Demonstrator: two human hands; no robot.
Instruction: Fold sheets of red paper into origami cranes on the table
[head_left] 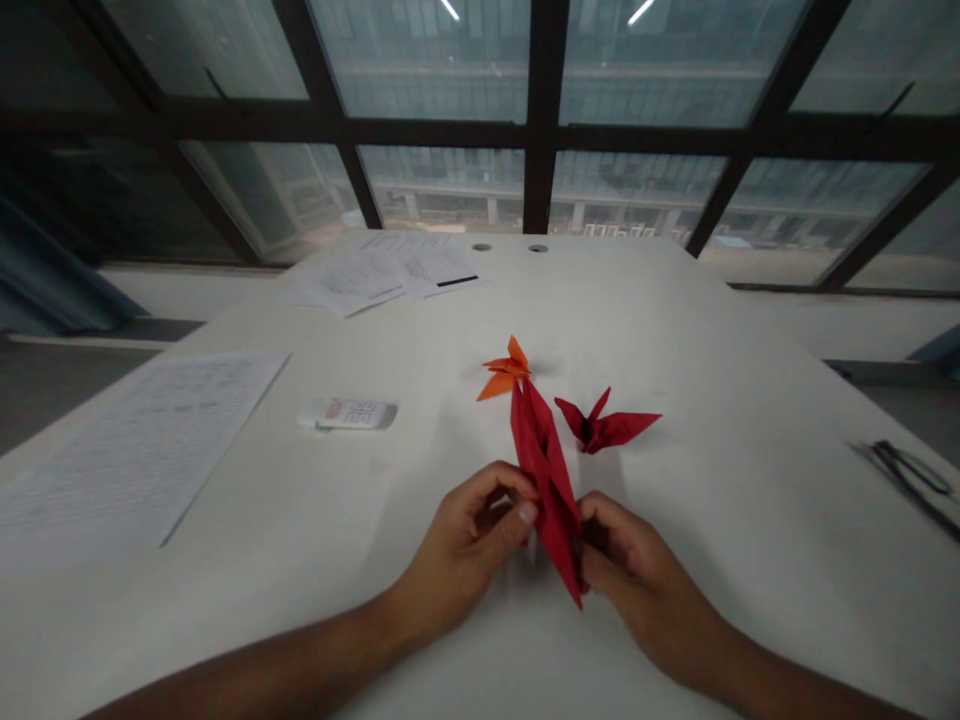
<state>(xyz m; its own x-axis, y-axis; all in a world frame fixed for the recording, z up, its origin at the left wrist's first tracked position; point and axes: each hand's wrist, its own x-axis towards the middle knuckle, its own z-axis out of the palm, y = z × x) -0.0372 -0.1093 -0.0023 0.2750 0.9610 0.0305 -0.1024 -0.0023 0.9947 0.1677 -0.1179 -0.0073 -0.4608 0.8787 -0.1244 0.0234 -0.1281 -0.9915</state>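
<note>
- We hold a large folded red paper [551,475] between the fingers of both hands, its narrow body slanting from two tips beyond our fingers down to a single point nearer us.
- With the left hand [469,548] we pinch its left side between thumb and forefinger, the other fingers curled in beneath.
- With the right hand [637,578] we touch its lower right edge, fingers bent and drawn in; the paper hides the very tips, so we cannot tell whether they are pressed together there.
- Just beyond the left fingertips we have an orange paper crane [510,370], partly overlapped in our view by the red tips.
- Beyond the right fingertips, near the held paper, we see a small red paper crane [621,428] with its wings spread.
- Left of the left fingers and farther from us lies a white item with a printed label [354,413].
- Still farther left of those fingers we have a printed sheet [135,440]; well beyond them, more papers [345,278] overlap.
- Well to the right of the right fingers we see dark-handled scissors [890,458].
- Under all our fingers stretches the white table [720,350], with a dark-framed window [543,100] past its far edge.
</note>
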